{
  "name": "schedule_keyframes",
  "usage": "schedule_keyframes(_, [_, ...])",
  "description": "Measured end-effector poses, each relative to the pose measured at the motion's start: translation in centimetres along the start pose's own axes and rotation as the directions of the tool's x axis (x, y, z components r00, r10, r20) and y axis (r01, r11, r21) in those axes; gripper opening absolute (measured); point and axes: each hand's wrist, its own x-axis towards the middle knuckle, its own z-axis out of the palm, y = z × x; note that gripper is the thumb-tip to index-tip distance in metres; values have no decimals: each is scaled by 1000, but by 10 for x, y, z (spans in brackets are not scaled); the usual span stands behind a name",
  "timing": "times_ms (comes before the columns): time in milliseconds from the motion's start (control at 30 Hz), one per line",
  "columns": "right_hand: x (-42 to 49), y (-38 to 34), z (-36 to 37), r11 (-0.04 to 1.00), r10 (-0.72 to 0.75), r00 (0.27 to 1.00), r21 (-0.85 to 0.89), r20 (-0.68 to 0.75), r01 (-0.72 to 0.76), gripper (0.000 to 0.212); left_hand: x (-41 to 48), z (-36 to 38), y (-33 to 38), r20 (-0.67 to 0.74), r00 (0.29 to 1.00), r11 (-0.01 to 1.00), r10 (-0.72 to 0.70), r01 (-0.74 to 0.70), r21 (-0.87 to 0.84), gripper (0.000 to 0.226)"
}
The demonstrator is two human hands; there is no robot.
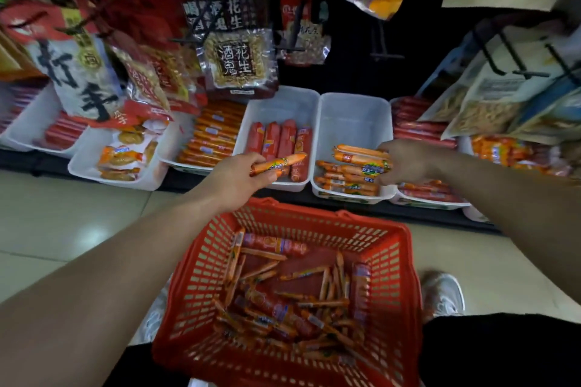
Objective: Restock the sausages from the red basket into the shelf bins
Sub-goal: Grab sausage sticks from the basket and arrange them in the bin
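Red basket (pixel 201 261) lowest in view, loose sausages (pixel 276 302) heaped inside. Left hand (pixel 239 176) just beyond basket's far rim, fingers clamped on one orange sausage (pixel 283 163). Right hand (pixel 405 163) beyond basket's far right corner, fingers curled round sausage bundle (pixel 361 160) inside white bin (pixel 345 122) on shelf.

The one wide-angle camera, worn on the person's head, looked forward and steeply down. The red slotted plastic basket (pixel 405 276) sat close beneath it at 6 o'clock; the row of white plastic shelf bins (pixel 350 113) lay farther off toward 12 o'clock, with hanging snack packets (pixel 240 63) above.
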Motion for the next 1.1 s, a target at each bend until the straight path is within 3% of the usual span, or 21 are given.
schedule_keyframes(267, [99,16,50,997,10,1000,80,4,-10,42,43,24,-13,-97,994,989,-55,41,-143,21])
schedule_keyframes(367, [116,22,70,994,16,1000,110,-3,-15,49,43,32,-24,-89,993,993,-78,69,-98,24])
schedule_keyframes(567, [116,34,76,994,39,999,-106,24,-36,73,39,37,-24,-84,992,995,-97,95,-27,26])
schedule_keyframes(667, [108,34,74,983,-4,1000,-185,-25,0,67,39,40,-17,-73,992,994,-103,101,-35,28])
schedule_keyframes(767, [107,35,80,963,2,1000,-268,25,4,60,38,46,-12,-48,994,994,-99,97,-42,25])
schedule_keyframes(900, [110,38,96,945,78,993,-322,88,-46,79,37,52,-13,-9,994,993,-106,106,-43,23])
schedule_keyframes(1033, [112,41,90,972,-89,995,-214,54,99,50,37,53,-15,-3,992,991,-124,124,-59,20])
schedule_keyframes(1100, [113,41,93,973,-106,993,-201,54,115,46,38,54,-15,-14,992,990,-123,122,-72,21])
